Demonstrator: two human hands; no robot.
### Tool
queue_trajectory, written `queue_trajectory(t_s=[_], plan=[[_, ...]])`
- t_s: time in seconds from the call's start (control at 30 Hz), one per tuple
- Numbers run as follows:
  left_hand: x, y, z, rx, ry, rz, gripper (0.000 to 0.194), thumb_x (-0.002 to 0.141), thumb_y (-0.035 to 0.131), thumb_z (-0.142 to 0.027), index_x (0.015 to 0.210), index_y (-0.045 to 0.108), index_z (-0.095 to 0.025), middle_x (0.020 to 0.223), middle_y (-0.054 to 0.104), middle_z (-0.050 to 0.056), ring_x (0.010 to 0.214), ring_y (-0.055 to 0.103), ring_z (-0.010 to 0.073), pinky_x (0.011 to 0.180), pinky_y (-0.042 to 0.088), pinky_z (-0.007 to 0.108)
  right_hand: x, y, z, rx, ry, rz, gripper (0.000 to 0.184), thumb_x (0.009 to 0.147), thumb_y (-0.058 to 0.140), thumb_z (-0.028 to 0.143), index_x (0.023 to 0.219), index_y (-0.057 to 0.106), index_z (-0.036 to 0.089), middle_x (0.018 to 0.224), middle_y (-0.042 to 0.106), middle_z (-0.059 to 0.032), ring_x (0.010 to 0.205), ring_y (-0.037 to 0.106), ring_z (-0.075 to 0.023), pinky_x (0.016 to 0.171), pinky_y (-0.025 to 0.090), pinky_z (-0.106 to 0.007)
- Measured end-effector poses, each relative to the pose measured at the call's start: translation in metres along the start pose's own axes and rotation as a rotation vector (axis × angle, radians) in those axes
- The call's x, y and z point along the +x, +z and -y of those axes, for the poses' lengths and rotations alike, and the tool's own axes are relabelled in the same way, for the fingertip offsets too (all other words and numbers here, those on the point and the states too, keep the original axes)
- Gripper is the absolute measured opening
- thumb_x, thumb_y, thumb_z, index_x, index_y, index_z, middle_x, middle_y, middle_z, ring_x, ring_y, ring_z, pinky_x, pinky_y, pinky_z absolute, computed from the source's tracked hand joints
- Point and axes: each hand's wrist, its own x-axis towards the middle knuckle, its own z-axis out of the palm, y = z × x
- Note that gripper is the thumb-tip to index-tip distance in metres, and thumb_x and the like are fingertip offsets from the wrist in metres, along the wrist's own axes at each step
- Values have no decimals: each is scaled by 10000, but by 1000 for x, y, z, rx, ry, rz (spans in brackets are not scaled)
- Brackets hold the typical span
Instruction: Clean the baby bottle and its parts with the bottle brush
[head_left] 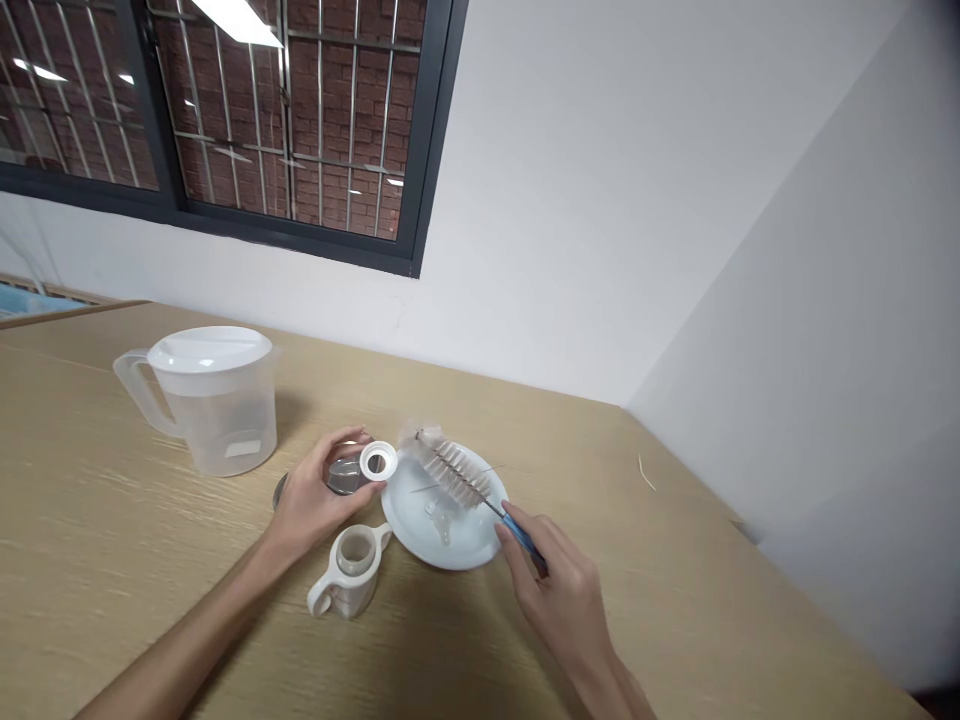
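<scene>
Left hand curls round a clear, rigid-looking bottle with a white ring-shaped collar, beside the plate. Right hand closes on the blue handle of a pale-bristled wire brush, its head over a shallow bluish-white plate. Judged: bottle light, stiff, slippery if wet, possibly breakable; grip mid-body. Brush light, bristles flexible; hold by handle. Translucent plastic jug bears a pale label, illegible; no brand readable.
</scene>
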Motion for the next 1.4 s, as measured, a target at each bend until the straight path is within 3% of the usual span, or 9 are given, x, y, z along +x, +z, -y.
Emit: queue_trajectory(t_s=[0.13, 0.43, 0.73, 0.87, 1.1, 1.4], plan=[[0, 1, 0, -69, 12, -17, 647, 710, 836, -331, 1274, 529, -252, 1132, 726, 66, 1076, 700, 252, 993, 561, 441, 1, 0, 0, 6, -29, -5, 249, 949, 604, 195, 1192, 653, 173, 862, 695, -42, 702, 650, -126, 621, 508, -228], [-2, 4, 1, -174, 37, 18, 712, 705, 850, -272, 1303, 464, -251, 1214, 687, 99, 1111, 689, 265, 1015, 550, 476, -2, 2, 0, 34, -67, 24, 285, 950, 604, 169, 1231, 647, 173, 816, 656, -27, 618, 592, -99, 569, 461, -213], [-4, 4, -3, -193, 63, -38, 730, 697, 854, -250, 1301, 445, -273, 1163, 665, 65, 1113, 684, 255, 1027, 540, 459, 2, -2, 0, -33, -169, 47, 299, 953, 598, 145, 1245, 657, 164, 831, 672, -38, 625, 592, -83, 595, 453, -190], [-4, 4, -5, -175, 106, -19, 696, 726, 838, -245, 1301, 447, -269, 1162, 671, 64, 1124, 677, 242, 1027, 542, 441, 3, -5, -2, -35, -204, 62, 302, 955, 586, 126, 1245, 658, 173, 889, 706, -50, 710, 646, -91, 646, 463, -183], [-9, 3, 0, -2, 152, 4, 622, 804, 784, -278, 1326, 445, -272, 1158, 712, 56, 1130, 676, 232, 1033, 531, 447, 3, -8, -5, -112, -230, 73, 274, 965, 555, 127, 1205, 678, 177, 867, 716, -39, 674, 647, -87, 609, 436, -189], [-11, 5, 2, 61, 185, -26, 622, 799, 786, -328, 1315, 440, -289, 1147, 725, 58, 1119, 691, 246, 1017, 538, 457, 5, -11, -3, -224, -280, 55, 275, 976, 517, 131, 1185, 685, 191, 849, 742, -40, 659, 659, -98, 601, 441, -205]])
